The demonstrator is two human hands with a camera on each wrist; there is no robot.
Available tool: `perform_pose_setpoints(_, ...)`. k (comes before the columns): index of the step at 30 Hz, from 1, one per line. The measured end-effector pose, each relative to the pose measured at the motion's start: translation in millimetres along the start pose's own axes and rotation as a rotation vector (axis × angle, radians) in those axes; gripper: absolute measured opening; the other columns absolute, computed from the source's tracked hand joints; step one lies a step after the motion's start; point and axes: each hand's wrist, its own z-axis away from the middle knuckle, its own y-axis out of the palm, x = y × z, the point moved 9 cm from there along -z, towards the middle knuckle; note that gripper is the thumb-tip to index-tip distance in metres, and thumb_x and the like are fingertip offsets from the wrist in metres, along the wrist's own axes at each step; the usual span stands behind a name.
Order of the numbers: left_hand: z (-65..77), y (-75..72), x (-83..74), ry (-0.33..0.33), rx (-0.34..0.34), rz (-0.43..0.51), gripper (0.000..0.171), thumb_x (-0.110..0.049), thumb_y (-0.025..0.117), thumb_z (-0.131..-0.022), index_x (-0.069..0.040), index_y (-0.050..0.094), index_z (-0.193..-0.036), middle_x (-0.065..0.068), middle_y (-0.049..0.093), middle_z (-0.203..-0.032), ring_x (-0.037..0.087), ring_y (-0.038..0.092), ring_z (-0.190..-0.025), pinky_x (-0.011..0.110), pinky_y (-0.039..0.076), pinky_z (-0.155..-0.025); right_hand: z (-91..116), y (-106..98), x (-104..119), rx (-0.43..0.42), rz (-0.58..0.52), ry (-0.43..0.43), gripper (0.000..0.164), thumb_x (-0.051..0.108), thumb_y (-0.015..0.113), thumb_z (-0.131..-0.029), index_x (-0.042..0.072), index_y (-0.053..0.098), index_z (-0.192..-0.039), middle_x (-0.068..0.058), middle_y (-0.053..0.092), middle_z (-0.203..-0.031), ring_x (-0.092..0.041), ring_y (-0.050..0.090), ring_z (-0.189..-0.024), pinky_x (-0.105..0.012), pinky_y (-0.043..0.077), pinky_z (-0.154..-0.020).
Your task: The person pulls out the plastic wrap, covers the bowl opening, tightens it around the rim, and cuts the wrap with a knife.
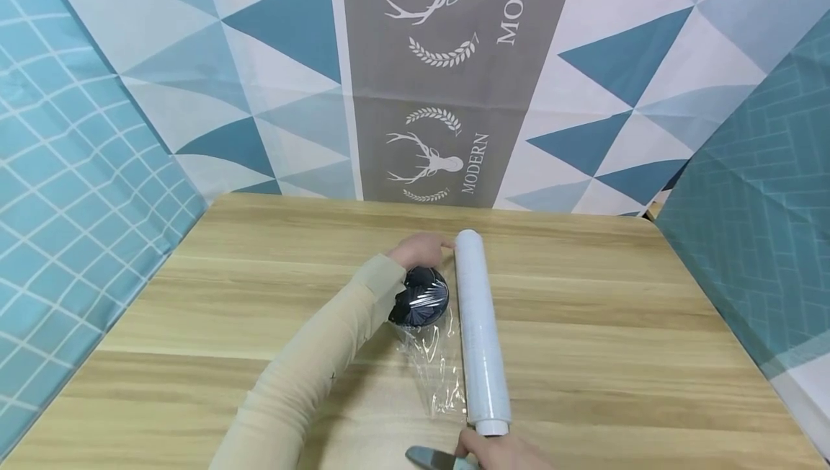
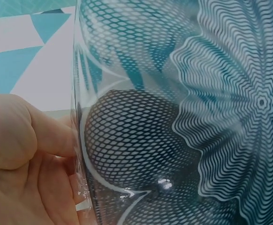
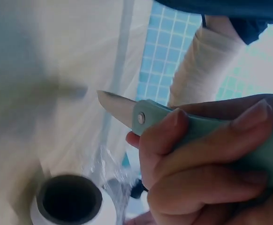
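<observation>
A dark bowl (image 1: 424,304) with a white line pattern (image 2: 221,112) stands on the table under clear cling film (image 1: 437,376). The film runs from the bowl to a long white roll of cling film (image 1: 481,326) lying to its right. Past the bowl, my left hand (image 1: 420,249) reaches with one finger extended to the far end of the roll. Its other fingers are partly hidden behind the bowl's edge in the left wrist view. By the roll's near end, my right hand (image 1: 502,452) grips a folding knife (image 3: 148,117) by its pale green handle, blade out and pointing left.
The light wooden table (image 1: 616,326) backs onto a patterned cloth wall (image 1: 285,81). Blue tiled cloth (image 1: 71,167) borders the left side and a teal one (image 1: 759,189) the right. My left sleeve (image 1: 311,376) crosses the table left of the bowl.
</observation>
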Motion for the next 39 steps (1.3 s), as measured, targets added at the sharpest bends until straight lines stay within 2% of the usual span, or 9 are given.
perform_pose_setpoints(3, 2.1, -2.7, -0.3, -0.009, -0.011, 0.017, 0.056, 0.003, 0.042, -0.08, -0.016, 0.047, -0.133, 0.004, 0.049, -0.134, 0.016, 0.049, -0.081, 0.021, 0.034, -0.053, -0.8, -9.0, -1.2, 0.001, 0.009, 0.028, 0.012, 0.022, 0.061, -0.083, 0.016, 0.053, -0.089, 0.012, 0.05, -0.06, 0.004, 0.039, -0.05, -0.015, 0.034, -0.043)
perform_pose_setpoints(8, 5.4, -5.8, -1.3, -0.014, -0.025, 0.032, 0.051, -0.001, 0.041, -0.081, -0.011, 0.05, -0.13, 0.005, 0.051, -0.132, 0.018, 0.052, -0.104, 0.028, 0.044, -0.082, -0.1, -28.6, 0.9, -0.019, -0.023, 0.029, 0.011, 0.022, 0.056, -0.088, 0.016, 0.053, -0.096, 0.014, 0.046, -0.061, 0.005, 0.038, -0.049, -0.016, 0.034, -0.041)
perform_pose_setpoints(10, 5.7, -7.3, -1.8, -0.009, -0.027, 0.008, 0.05, -0.002, 0.044, -0.079, -0.009, 0.052, -0.128, 0.004, 0.053, -0.129, 0.019, 0.052, -0.106, 0.03, 0.045, -0.086, 0.2, -37.2, 0.2, -0.034, -0.054, 0.034, 0.013, 0.022, 0.055, -0.088, 0.016, 0.053, -0.099, 0.015, 0.044, -0.061, 0.005, 0.036, -0.049, -0.016, 0.033, -0.041)
perform_pose_setpoints(14, 6.0, -11.4, -1.8, 0.003, -0.039, -0.037, 0.033, -0.006, 0.047, -0.081, -0.006, 0.063, -0.11, 0.005, 0.062, -0.104, 0.018, 0.052, -0.087, 0.029, 0.044, -0.074, 1.9, -56.3, -3.1, -0.072, -0.099, 0.063, 0.017, 0.024, 0.054, -0.09, 0.016, 0.053, -0.105, 0.016, 0.044, -0.063, 0.004, 0.036, -0.049, -0.017, 0.033, -0.042)
perform_pose_setpoints(19, 9.0, -16.4, 1.7, 0.003, -0.057, -0.029, 0.019, -0.011, 0.044, -0.087, -0.005, 0.06, -0.077, 0.001, 0.052, -0.071, 0.015, 0.047, -0.067, 0.026, 0.038, -0.061, 5.3, -82.5, -10.5, -0.146, -0.086, 0.15, 0.021, 0.03, 0.052, -0.091, 0.02, 0.052, -0.109, 0.012, 0.046, -0.064, 0.002, 0.036, -0.047, -0.019, 0.032, -0.041)
perform_pose_setpoints(25, 13.3, -21.1, 12.7, -0.01, -0.063, 0.048, 0.019, -0.008, 0.044, -0.086, -0.001, 0.059, -0.079, -0.002, 0.048, -0.065, 0.012, 0.044, -0.059, 0.023, 0.035, -0.055, 12.4, -107.3, -29.3, -0.218, -0.16, 0.343, 0.032, 0.043, 0.051, -0.09, 0.021, 0.052, -0.113, 0.003, 0.049, -0.071, -0.006, 0.041, -0.047, -0.023, 0.036, -0.04)
perform_pose_setpoints(31, 17.2, -22.3, 23.3, -0.01, -0.039, 0.139, 0.021, -0.012, 0.045, -0.086, 0.001, 0.058, -0.078, 0.001, 0.053, -0.062, 0.012, 0.047, -0.055, 0.021, 0.035, -0.052, 15.0, -134.0, -45.9, -0.334, -0.174, 0.379, 0.043, 0.04, 0.056, -0.087, 0.014, 0.049, -0.12, -0.002, 0.051, -0.079, -0.008, 0.042, -0.046, -0.025, 0.039, -0.038)
perform_pose_setpoints(35, 20.9, -19.1, 32.6, -0.035, 0.004, 0.201, 0.023, -0.017, 0.047, -0.089, 0.001, 0.057, -0.077, 0.008, 0.061, -0.073, 0.017, 0.052, -0.061, 0.02, 0.035, -0.049, 15.4, -149.9, -55.3, -0.383, -0.118, 0.386, 0.047, 0.038, 0.061, -0.084, 0.013, 0.047, -0.122, -0.004, 0.052, -0.082, -0.009, 0.042, -0.045, -0.025, 0.039, -0.037)
perform_pose_setpoints(39, 24.6, -17.0, 40.0, -0.048, 0.04, 0.247, 0.023, -0.019, 0.048, -0.09, -0.003, 0.052, -0.073, 0.009, 0.059, -0.075, 0.014, 0.046, -0.058, 0.018, 0.033, -0.046, 15.2, -159.6, -65.3, -0.414, -0.063, 0.401, 0.047, 0.035, 0.062, -0.085, 0.012, 0.046, -0.122, -0.005, 0.053, -0.083, -0.01, 0.044, -0.045, -0.026, 0.039, -0.038)
